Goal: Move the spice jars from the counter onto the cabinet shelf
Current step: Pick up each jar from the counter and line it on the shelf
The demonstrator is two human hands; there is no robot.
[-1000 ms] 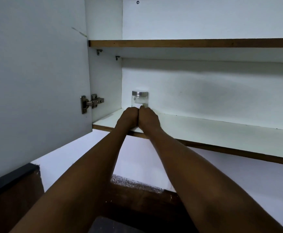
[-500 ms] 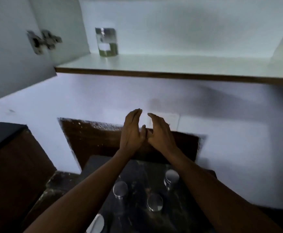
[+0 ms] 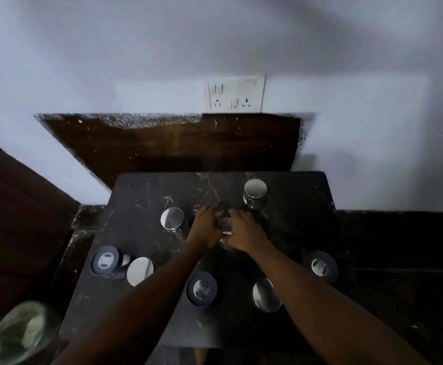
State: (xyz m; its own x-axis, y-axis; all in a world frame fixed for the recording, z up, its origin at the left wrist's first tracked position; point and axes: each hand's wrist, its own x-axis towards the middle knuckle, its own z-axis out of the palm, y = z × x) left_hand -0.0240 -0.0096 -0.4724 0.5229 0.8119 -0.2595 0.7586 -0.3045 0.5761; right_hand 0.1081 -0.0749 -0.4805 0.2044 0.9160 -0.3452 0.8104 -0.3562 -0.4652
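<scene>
1. While both arms stretch forward, the left hand (image 3: 206, 228) and right hand (image 3: 244, 230) curl around a mostly hidden spice jar (image 3: 225, 224) mid-counter, one on each side.
2. Dark marbled stone counter (image 3: 289, 233), pretty glossy.
3. Other jars have round shiny metal lids; one (image 3: 254, 189) sits toward the far right corner, another (image 3: 172, 218) just left of the hands.

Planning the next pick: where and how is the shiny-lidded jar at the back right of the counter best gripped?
Grip the shiny-lidded jar round its body just under the lid, coming from its near side, probably with the right hand. It stands upright with bare counter around it, and the overhanging lid should check slipping.
</scene>
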